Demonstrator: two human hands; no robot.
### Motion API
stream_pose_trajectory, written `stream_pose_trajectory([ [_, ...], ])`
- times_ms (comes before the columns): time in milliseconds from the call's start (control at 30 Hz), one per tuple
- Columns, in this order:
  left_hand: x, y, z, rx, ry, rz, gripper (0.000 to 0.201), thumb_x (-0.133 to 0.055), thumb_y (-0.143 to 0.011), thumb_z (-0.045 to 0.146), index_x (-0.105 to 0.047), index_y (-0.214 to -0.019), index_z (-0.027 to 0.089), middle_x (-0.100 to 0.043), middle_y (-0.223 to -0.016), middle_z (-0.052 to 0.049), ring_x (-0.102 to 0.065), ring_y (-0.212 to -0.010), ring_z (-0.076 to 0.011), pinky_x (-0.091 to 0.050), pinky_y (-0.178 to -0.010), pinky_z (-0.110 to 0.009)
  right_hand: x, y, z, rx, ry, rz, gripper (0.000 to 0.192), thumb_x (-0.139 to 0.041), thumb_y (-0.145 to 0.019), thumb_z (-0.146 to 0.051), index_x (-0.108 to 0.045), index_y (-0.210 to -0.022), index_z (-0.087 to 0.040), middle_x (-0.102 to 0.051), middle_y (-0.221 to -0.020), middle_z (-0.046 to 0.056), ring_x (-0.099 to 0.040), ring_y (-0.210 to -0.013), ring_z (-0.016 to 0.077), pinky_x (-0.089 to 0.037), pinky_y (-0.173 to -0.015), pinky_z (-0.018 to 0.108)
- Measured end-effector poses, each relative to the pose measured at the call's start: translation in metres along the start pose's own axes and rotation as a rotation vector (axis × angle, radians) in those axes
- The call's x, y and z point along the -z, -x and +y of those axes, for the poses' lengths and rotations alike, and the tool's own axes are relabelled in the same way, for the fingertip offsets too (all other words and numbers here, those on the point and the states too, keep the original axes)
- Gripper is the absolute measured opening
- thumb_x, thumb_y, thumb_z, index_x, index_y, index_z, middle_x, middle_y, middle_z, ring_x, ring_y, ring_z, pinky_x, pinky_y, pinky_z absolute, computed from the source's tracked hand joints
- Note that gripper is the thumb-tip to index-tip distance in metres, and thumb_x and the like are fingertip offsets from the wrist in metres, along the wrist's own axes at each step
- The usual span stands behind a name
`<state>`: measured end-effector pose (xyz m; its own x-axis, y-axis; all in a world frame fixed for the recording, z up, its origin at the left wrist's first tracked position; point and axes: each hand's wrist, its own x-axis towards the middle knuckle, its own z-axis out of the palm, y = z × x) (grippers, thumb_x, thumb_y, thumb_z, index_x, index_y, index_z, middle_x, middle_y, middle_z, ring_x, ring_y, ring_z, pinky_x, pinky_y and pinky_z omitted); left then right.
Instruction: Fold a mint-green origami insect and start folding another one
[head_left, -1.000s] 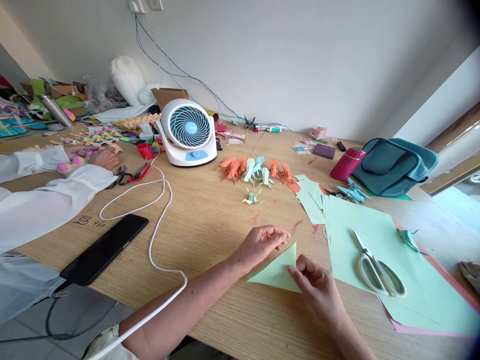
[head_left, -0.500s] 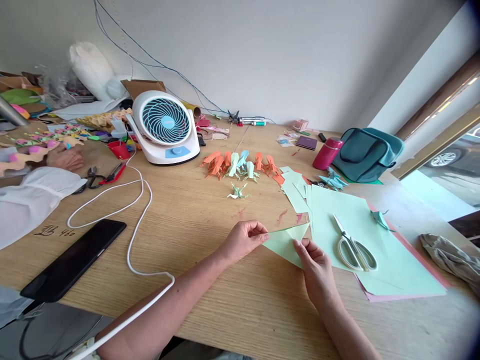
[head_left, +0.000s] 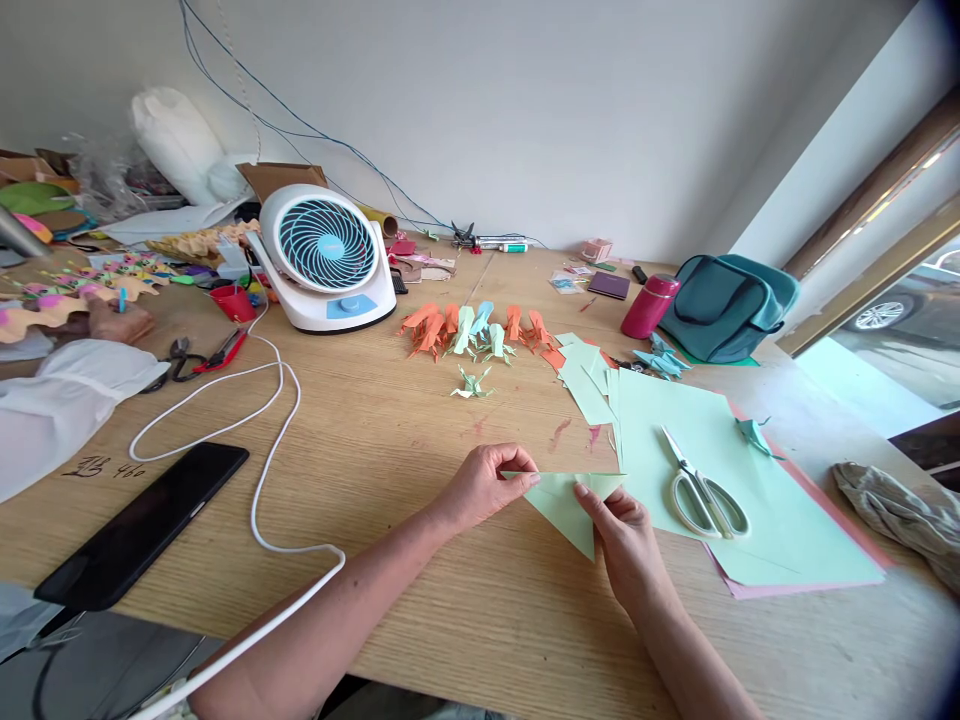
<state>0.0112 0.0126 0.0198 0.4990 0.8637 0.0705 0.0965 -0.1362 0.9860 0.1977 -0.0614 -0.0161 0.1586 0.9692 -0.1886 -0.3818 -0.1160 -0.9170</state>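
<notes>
While both hands pinch it, the paper [head_left: 564, 503] lies near-centre on the table [head_left: 420, 440]: pale green, folded into a triangle, long edge far, point near. Left hand [head_left: 484, 487] nips its left corner; right hand [head_left: 626, 540] its top edge. Green sheets [head_left: 720, 470] with scissors [head_left: 701, 490] lie right; fan [head_left: 326, 255] far left before a white wall.

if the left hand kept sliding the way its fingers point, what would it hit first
The left hand points right, along the folded green triangle it pinches. Just past that, it would likely meet the right hand first, then the green sheets with the scissors.
</notes>
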Motion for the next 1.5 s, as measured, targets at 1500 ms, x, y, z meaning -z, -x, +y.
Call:
stream_pose_trajectory([
  [1500,0.005,-0.005,-0.019,-0.180,0.054,0.400,0.025,-0.073,-0.080,0.033,-0.059,-0.095,0.018,-0.061,-0.086,-0.001,-0.054,-0.071,-0.0105,-0.045,-0.068,-0.022,-0.002,-0.001,0.002,0.125,0.417,-0.043,0.037,-0.076,-0.075,-0.051,-0.059,-0.087,-0.021,-0.054,-0.070,-0.002,-0.041,-0.056,0.0120,-0.028,-0.048,0.024],
])
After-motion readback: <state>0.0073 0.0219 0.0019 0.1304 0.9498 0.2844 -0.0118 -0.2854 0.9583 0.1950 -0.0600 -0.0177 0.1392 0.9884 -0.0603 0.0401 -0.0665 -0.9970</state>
